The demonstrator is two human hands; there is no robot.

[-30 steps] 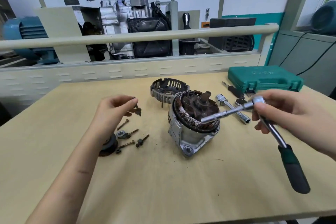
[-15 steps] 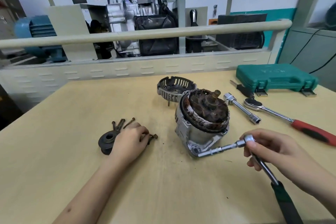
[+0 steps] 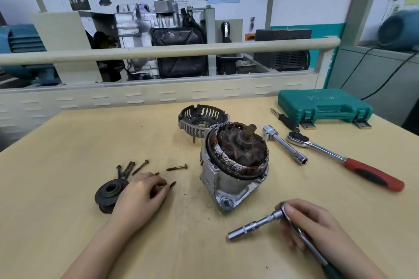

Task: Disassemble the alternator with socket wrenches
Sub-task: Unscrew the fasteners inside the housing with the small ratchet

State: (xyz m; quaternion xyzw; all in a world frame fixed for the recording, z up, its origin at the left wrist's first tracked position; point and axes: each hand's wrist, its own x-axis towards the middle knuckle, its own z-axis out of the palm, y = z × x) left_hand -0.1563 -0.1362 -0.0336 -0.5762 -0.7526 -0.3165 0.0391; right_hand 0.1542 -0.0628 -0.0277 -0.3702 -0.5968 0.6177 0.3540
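The half-opened alternator [image 3: 233, 165] stands mid-table, its rusty rotor and copper windings exposed. Behind it lies its removed vented end cover [image 3: 201, 120]. My right hand [image 3: 317, 226] grips a socket wrench [image 3: 260, 224] by its head, low at the front right; the extension and socket point left, just clear of the alternator's lug. My left hand [image 3: 140, 199] rests on the table with curled fingers, fingertips at a small rusty bolt [image 3: 172, 184]. Beside it sit the black pulley [image 3: 108, 195] and several loose long bolts [image 3: 136, 167].
A red-handled ratchet [image 3: 340, 158] and a chrome extension bar [image 3: 285, 145] lie right of the alternator. A closed green tool case [image 3: 324, 104] sits at the back right. A beige rail [image 3: 170, 51] and engine display stand behind the table.
My right hand drew the wrench's socket off the alternator's lower lug and lowered it toward the table front. My left hand shifted slightly right among the bolts. The camera moved closer.
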